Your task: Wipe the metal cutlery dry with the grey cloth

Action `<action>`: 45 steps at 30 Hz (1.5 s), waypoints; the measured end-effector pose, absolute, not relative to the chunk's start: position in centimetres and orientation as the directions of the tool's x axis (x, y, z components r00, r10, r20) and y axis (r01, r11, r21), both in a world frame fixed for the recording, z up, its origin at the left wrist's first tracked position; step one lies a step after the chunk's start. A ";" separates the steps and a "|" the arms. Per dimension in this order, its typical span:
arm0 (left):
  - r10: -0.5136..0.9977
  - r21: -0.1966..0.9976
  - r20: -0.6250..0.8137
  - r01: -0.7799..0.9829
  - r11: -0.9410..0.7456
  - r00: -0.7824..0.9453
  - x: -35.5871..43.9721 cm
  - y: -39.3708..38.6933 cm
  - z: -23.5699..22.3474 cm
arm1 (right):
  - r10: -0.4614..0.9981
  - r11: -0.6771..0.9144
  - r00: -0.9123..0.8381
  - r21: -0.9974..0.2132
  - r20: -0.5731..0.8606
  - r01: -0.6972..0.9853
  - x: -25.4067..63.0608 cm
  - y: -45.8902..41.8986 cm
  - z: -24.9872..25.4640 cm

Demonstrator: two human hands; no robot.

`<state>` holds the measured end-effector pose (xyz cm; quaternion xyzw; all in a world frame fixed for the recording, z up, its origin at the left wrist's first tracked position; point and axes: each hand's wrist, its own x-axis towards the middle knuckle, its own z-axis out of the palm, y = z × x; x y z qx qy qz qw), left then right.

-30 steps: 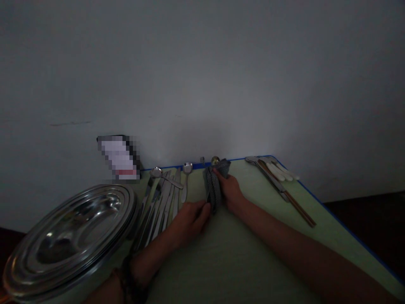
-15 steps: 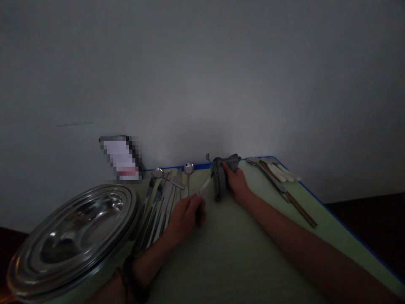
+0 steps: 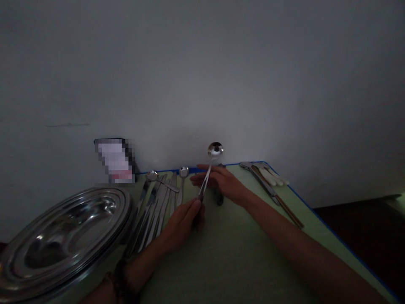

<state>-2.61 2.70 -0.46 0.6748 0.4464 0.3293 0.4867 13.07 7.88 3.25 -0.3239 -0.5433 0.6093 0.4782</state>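
Observation:
My left hand (image 3: 186,215) is closed around the handle of a shiny metal spoon (image 3: 215,150), whose round bowl points up and away from me. Just behind the spoon's handle, my right hand (image 3: 221,180) has its fingers stretched out to the left; whether it touches the handle I cannot tell. A dark grey cloth (image 3: 219,197) shows below and behind the right hand, mostly hidden by it. Left of my hands lies a row of metal cutlery: several knives (image 3: 162,202), a spoon (image 3: 183,172) lying straight and another spoon (image 3: 153,175) lying across the knives.
A stack of oval metal trays (image 3: 125,211) stands at the left. A blurred-out phone (image 3: 115,160) leans on the wall. Toward the right edge lie spoons, a knife, brown sticks (image 3: 289,211) and white-handled cutlery (image 3: 275,179). The green table (image 3: 240,253) has a blue edge.
The spoon's bowl has come out of the cloth and is now raised in view. My right hand has let go of the cloth and its fingers have straightened. The camera view has shifted slightly.

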 end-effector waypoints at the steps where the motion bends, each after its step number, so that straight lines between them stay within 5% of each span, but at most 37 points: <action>1: 0.915 0.968 -0.019 0.236 -0.084 0.402 -2.7 2.8 -0.6 | 0.911 0.016 -0.394 -0.966 0.121 -0.259 13.3 7.5 3.8; 7: 0.861 0.997 -0.072 0.069 0.043 0.504 -2.8 3.0 -0.8 | 0.805 0.013 -0.575 -0.974 0.145 -0.228 15.7 6.8 5.6; 12: 0.812 0.990 -0.083 0.139 0.002 0.577 -2.4 2.4 -0.3 | 0.852 0.087 -0.509 -0.992 0.124 -0.096 17.0 7.3 6.6; 15: 0.797 0.971 -0.069 0.223 -0.084 0.601 -2.3 2.1 -0.2 | 0.903 0.197 -0.413 -0.969 0.119 0.151 19.6 8.1 7.3; 17: 0.791 0.951 -0.074 0.281 -0.128 0.608 -2.3 2.1 -0.2 | 0.954 0.219 -0.287 -0.860 0.089 0.460 22.3 8.9 7.4; 19: 0.785 0.932 -0.075 0.322 -0.163 0.615 -2.3 2.1 -0.3 | 0.993 0.093 -0.114 -0.618 0.005 0.781 24.9 9.8 7.0; 21: 0.783 0.916 -0.076 0.353 -0.190 0.617 -2.3 2.1 -0.3 | 0.998 -0.055 0.042 -0.376 -0.043 0.925 26.7 10.5 6.3; 28: 0.780 0.872 -0.101 0.432 -0.230 0.618 -2.1 2.0 0.2 | 0.990 -0.138 0.137 -0.061 -0.027 0.989 27.2 11.8 3.5; 34: 0.779 0.860 -0.100 0.448 -0.245 0.618 -2.0 2.1 0.1 | 0.975 -0.223 0.224 -0.030 0.009 0.974 27.8 12.6 2.0; 45: 0.786 0.850 -0.083 0.456 -0.265 0.613 -1.8 1.8 0.6 | 0.991 -0.130 0.130 -0.011 0.011 0.991 27.8 13.2 1.0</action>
